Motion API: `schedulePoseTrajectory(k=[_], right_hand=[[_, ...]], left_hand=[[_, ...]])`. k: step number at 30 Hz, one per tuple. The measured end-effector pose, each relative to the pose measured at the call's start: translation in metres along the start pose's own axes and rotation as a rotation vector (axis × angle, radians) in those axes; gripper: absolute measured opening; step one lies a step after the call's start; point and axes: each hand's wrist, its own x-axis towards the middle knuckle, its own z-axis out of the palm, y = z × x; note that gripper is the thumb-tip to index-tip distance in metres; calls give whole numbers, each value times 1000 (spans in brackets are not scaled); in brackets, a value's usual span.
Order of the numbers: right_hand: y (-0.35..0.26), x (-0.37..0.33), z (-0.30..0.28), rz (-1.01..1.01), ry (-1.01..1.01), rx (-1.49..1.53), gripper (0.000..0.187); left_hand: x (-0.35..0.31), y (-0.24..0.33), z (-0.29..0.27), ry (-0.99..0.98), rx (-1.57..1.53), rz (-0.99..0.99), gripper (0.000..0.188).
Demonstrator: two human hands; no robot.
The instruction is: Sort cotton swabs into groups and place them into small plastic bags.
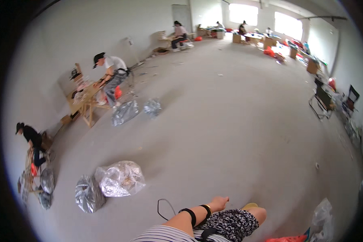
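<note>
My left hand (219, 203) is at the lower edge of the view, beyond my lap, with its fingers curled closed. Nothing shows sticking out of it. Black straps (188, 216) circle that forearm, which comes from a striped sleeve. Below the hand are my black-and-white patterned shorts (234, 224), a bare knee and a yellow slipper (251, 205). A thin black cable (159, 209) loops out beside the forearm. My right hand does not show.
Two plastic bags, one clear (121, 179) and one grey (88, 193), stand on the floor to the left. People sit at wooden tables (82, 101) along the left wall and far end. A folding chair (322, 101) stands right. Red material (288, 238) and a clear bag (322, 220) lie lower right.
</note>
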Motion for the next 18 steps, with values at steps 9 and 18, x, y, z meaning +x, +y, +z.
schedulePoseTrajectory(k=[9, 18], right_hand=[[60, -33, 50, 8, 86, -66, 57], [41, -89, 23, 243, 652, 321, 67]], left_hand=[[-19, 1, -7, -63, -56, 12, 38], [72, 59, 40, -331, -792, 82, 47]])
